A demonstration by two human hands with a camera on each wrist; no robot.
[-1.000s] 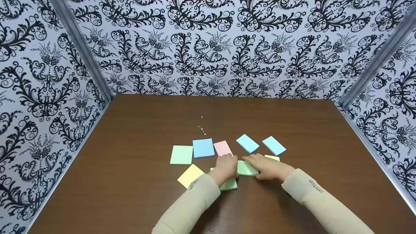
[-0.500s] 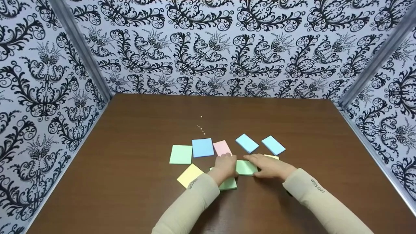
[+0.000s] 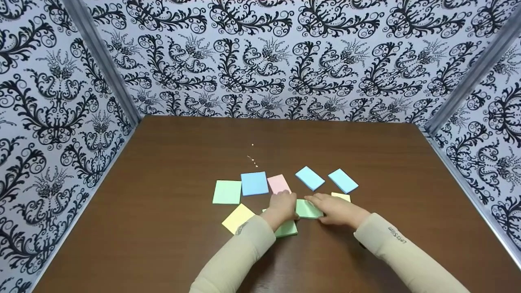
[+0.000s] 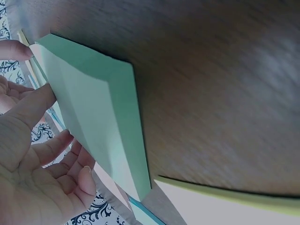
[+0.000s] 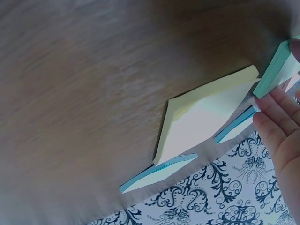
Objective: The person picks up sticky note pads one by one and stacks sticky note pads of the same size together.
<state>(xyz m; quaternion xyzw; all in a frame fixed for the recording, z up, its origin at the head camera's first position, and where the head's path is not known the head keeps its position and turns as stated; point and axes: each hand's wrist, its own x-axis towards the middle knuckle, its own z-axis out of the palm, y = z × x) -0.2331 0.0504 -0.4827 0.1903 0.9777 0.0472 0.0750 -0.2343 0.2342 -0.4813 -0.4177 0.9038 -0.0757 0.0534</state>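
In the head view a small green sticky note pad [image 3: 308, 209] lies between my two hands. My left hand [image 3: 281, 206] holds its left end, fingers bent. At the right end my right hand [image 3: 337, 208] grips it between thumb and fingers; the right wrist view catches the fingers [image 5: 276, 115] against the pad's edge. A larger green sticky note pad [image 4: 89, 103] sits close below the left hand, partly covered by that wrist in the head view. Just behind the left hand lies a pink pad [image 3: 279, 184].
Two narrow light blue pads [image 3: 310, 178] lie farther back on the brown table [image 3: 183, 154]. A yellow pad [image 5: 206, 117] is beside the right hand. Leftward are a blue square pad [image 3: 255, 183], a pale green one [image 3: 227, 192] and another yellow pad [image 3: 237, 219]. Patterned walls enclose the table.
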